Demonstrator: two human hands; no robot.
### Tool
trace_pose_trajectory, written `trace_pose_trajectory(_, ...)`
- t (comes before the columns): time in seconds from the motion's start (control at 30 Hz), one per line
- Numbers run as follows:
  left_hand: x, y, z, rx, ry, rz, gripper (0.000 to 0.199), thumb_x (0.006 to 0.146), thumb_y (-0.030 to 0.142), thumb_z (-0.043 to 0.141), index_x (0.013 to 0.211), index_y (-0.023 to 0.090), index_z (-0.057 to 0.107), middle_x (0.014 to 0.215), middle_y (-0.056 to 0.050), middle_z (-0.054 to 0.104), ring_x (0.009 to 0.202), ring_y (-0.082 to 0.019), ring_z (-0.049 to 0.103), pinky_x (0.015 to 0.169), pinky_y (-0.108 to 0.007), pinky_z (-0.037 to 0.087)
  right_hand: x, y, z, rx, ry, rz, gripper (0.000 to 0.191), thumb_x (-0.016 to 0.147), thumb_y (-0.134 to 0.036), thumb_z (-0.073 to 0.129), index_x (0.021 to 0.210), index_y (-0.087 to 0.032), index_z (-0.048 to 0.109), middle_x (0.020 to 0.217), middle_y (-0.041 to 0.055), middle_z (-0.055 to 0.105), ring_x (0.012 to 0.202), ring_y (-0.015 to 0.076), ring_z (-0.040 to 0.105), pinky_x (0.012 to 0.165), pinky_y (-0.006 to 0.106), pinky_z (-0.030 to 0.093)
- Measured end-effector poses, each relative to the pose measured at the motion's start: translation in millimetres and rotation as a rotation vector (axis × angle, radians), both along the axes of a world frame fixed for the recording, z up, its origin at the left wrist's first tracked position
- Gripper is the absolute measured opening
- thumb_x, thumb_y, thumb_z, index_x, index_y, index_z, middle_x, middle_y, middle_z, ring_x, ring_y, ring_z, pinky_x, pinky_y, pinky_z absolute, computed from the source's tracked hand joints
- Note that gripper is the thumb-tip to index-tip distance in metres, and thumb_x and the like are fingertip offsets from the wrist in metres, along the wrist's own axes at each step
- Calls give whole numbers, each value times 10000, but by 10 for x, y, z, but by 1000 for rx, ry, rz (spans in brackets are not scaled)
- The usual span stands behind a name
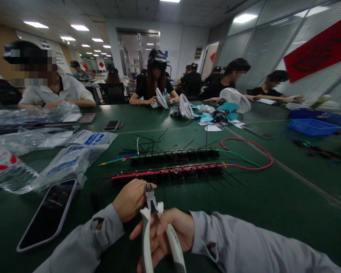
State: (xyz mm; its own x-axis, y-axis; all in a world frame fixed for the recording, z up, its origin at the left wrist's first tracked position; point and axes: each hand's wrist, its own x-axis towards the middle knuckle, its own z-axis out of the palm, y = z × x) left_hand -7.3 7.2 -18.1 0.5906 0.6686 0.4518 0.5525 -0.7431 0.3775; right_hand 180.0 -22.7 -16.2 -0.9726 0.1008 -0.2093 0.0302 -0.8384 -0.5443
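Diagonal cutters (pixel 150 194) with white handles are in my right hand (pixel 170 231), whose fingers wrap loosely around them. Their jaws point away from me, close to the fingertips of my left hand (pixel 132 199). My left hand is closed, its fingers bent together at the near side of the front wire bundle (pixel 170 170); what is between them is hidden. That bundle has a thick red wire along it and black cable-tie tails sticking out. Behind it lies a second bundle (pixel 176 152) with a green wire, more black tails and one white cable tie (pixel 138 146).
A smartphone (pixel 48 216), plastic bags (pixel 74 155) and a water bottle (pixel 11 170) lie on the left. A red wire loop (pixel 268 151) extends right. Fan parts (pixel 207 112) and blue trays (pixel 312 127) are farther back, where several people sit around the green table (pixel 244 227).
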Motion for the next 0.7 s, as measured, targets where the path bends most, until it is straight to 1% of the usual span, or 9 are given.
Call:
trace_pose_trajectory(0.17,-4,-2,-2,1,10,-15,334,932,245,290,1118,166,556,953,-98,658,860,-206,609,789,-364,459,-5,12,29,-10,-23,19,535,569,-213,392,1062,-70,541,780,108,638,854,259,634,831,422,386)
trace_pose_trajectory(0.33,13,-29,40,-21,25,6,341,939,246,289,1131,163,558,969,-96,657,881,-209,602,802,-373,452,-1,21,45,-9,-15,24,532,581,-212,394,1067,-50,539,760,110,636,836,255,636,802,403,402)
trace_pose_trajectory(0.47,20,-32,50,-7,12,4,347,938,258,295,1133,170,568,936,-89,660,857,-204,606,780,-360,457,-4,34,8,-27,0,49,554,572,-212,403,1081,-38,535,753,111,636,793,232,642,797,374,403)
trace_pose_trajectory(0.7,33,-55,105,-40,35,26,356,939,233,284,1152,153,557,969,-94,661,885,-208,603,805,-365,447,-9,31,-60,-43,10,42,523,573,-221,396,1042,-39,535,740,120,634,786,233,642,790,368,402)
